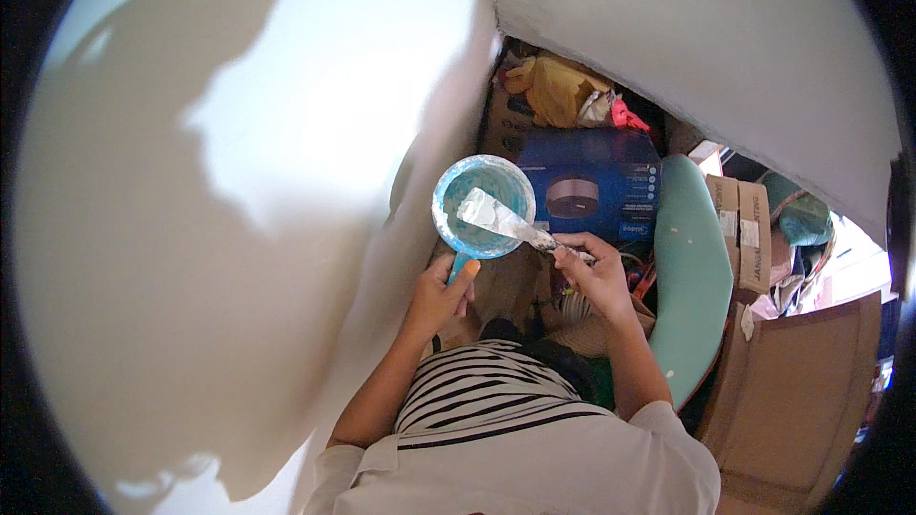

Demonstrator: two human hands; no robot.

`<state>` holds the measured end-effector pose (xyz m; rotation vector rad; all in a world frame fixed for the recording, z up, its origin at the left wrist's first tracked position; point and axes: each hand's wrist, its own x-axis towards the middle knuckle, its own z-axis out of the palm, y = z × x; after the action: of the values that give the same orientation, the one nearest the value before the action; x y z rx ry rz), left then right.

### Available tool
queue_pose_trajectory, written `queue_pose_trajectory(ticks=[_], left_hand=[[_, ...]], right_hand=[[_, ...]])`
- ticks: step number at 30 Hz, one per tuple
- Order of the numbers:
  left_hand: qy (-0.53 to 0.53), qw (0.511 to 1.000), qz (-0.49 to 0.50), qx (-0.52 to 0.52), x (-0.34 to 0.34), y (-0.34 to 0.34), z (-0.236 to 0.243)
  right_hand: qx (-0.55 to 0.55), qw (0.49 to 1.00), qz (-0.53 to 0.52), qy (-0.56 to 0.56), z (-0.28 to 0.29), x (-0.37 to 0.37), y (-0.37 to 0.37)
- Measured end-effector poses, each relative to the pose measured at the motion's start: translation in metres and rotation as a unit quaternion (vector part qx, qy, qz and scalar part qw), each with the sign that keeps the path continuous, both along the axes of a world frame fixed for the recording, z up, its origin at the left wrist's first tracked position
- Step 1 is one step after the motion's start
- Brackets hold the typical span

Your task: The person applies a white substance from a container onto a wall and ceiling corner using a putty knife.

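My left hand (441,298) is closed round the handle of a blue plastic dipper (447,240), its round bowl tipped open toward me. White paste smears the dipper's rim and inner wall. In my right hand (596,272) is a putty knife (504,221), gripped by its handle. Its blade is coated with white paste and reaches over the dipper's mouth from the right. Whether the blade touches the inside of the bowl, I cannot tell. The knife's handle is partly hidden by my fingers.
A white wall (315,133) with my shadow on it rises close on the left. Beyond the dipper stands a blue printed box (611,172). To my right are a pale green curved board (689,267), cardboard boxes (754,238) and a large brown panel (801,401). Yellow cloth (558,91) lies farther back.
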<state>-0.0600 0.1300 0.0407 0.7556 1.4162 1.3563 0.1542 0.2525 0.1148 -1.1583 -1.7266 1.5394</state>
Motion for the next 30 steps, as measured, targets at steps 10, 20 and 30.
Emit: queue_pose_trajectory(ticks=[10, 20, 30], left_hand=[[-0.022, 0.999, -0.012, -0.034, -0.001, -0.009, -0.006], [-0.052, 0.999, -0.01, -0.007, -0.003, -0.013, -0.008], [-0.014, 1.0, -0.024, -0.013, -0.004, -0.01, -0.017]], right_hand=[[0.054, 0.997, -0.034, 0.05, 0.015, -0.005, -0.007], [0.052, 0.993, -0.073, 0.08, 0.021, -0.018, 0.01], [0.054, 0.986, -0.112, 0.112, 0.002, -0.037, 0.047]])
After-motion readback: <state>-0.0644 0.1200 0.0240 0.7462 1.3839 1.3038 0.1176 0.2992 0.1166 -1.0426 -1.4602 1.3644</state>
